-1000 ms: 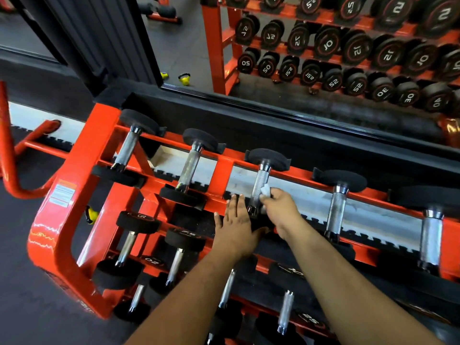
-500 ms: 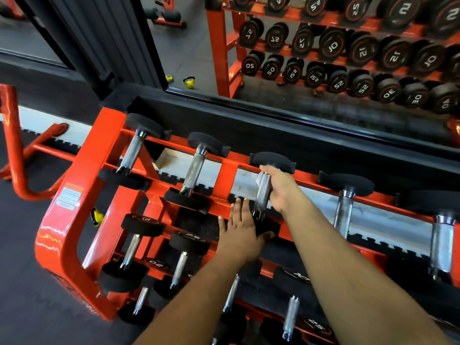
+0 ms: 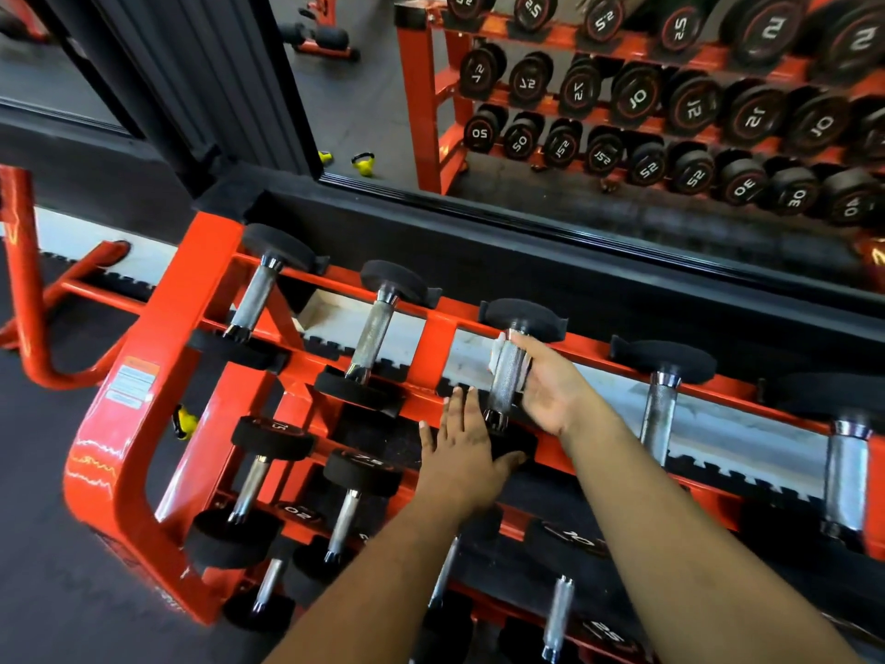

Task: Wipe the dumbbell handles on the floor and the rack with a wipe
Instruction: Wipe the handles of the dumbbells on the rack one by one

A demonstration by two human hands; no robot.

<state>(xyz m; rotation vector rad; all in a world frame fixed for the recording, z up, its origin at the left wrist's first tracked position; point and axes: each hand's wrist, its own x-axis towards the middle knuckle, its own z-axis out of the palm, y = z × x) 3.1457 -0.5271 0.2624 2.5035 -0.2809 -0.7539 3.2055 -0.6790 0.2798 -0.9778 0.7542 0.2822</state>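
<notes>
An orange rack (image 3: 143,371) holds black dumbbells with knurled chrome handles on three tiers. My right hand (image 3: 550,388) reaches under the handle (image 3: 505,381) of the third dumbbell on the top tier, palm turned up, fingers curled round it with a white wipe (image 3: 498,352) wrapped against the upper part of the handle. My left hand (image 3: 464,448) lies flat, fingers straight, on the near black head of that same dumbbell. Other top-tier handles show to the left (image 3: 371,337) and right (image 3: 658,409).
A mirror behind the rack reflects another orange dumbbell rack (image 3: 421,103) and yellow kettlebells (image 3: 364,164). A curved orange frame (image 3: 28,280) stands at the left on the dark rubber floor. A yellow kettlebell (image 3: 184,422) sits under the rack's left end.
My right hand slid with the wipe from the near end of the handle up to its far end, then turned palm up under the handle. My left hand stayed on the dumbbell head.
</notes>
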